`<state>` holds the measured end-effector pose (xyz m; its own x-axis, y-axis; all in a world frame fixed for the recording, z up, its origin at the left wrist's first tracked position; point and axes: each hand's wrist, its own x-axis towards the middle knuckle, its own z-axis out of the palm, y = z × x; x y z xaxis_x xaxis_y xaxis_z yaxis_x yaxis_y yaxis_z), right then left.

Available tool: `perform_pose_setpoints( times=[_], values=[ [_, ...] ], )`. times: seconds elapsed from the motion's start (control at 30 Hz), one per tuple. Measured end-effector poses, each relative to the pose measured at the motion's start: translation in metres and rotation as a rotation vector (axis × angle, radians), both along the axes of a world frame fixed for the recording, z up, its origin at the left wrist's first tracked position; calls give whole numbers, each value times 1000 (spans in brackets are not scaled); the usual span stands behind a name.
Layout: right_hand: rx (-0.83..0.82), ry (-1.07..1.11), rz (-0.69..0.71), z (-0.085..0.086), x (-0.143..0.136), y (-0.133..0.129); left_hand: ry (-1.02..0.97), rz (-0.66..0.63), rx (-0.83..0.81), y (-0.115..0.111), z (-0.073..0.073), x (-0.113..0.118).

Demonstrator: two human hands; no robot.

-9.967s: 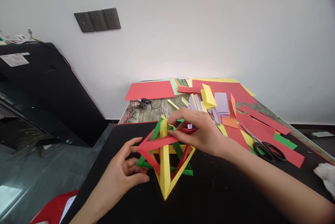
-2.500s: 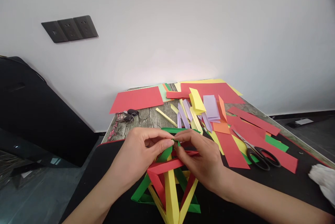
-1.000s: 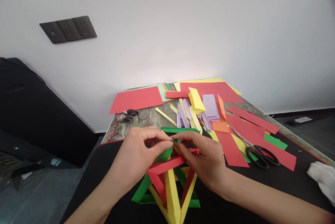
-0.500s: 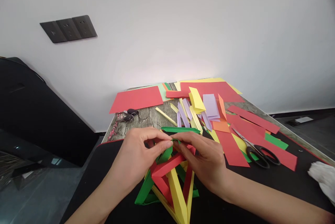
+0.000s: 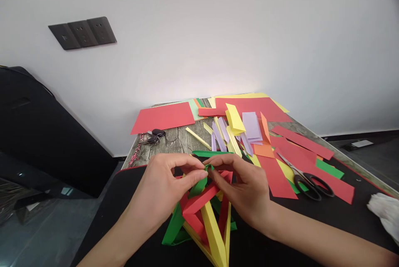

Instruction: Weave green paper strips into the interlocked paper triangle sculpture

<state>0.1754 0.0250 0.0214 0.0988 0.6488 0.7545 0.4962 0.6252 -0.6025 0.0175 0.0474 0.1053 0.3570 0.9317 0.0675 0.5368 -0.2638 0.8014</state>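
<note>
Here, the grip of the left hand [image 5: 170,188] is nearly closed: thumb and forefinger pinch the upper end of a narrow folded green paper strip [image 5: 198,186]. The grip of the right hand [image 5: 246,188] is also narrow, and its thumb and forefinger hold the same end from the other side, so the two pairs of fingertips almost meet. The other fingers are mostly hidden.

Both hands are bent inward, backs upward. The left forearm enters from between seven and eight o'clock of the pinch, the right forearm from about four o'clock.

Below the hands, at six o'clock, there is an open, pointed frame of folded red, yellow and green paper strips [image 5: 213,233]; it is tilted over a black mat [image 5: 102,221] with a red edge. This mat covers the near part of the grey wood-patterned bench [image 5: 176,146].

Around the pinch, small lilac folded paper pieces [image 5: 219,136] lie near one o'clock, and a large flat red paper sheet [image 5: 163,117] near eleven. A pair of scissors with black handles [image 5: 299,171] rests on the coloured paper at three o'clock; a crumpled white tissue [image 5: 385,217] is farther, between three and four.

On the wall, between ten and eleven o'clock, three dark socket plates [image 5: 82,34] bear marks too small to read.
</note>
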Motion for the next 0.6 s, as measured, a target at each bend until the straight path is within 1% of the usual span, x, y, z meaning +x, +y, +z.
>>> perform_pose_setpoints(
  times=[0.17, 0.4, 0.6],
  values=[
    [-88, 160, 200, -4, -2, 2, -26, -6, -11, -1, -1, -2],
    [-120, 137, 192, -2, 0, 5, -48, 1, -36, 0, 1, -2],
    [-188, 168, 242, -3, 2, 8, -96, -8, -51, 2, 2, 0]
  ],
)
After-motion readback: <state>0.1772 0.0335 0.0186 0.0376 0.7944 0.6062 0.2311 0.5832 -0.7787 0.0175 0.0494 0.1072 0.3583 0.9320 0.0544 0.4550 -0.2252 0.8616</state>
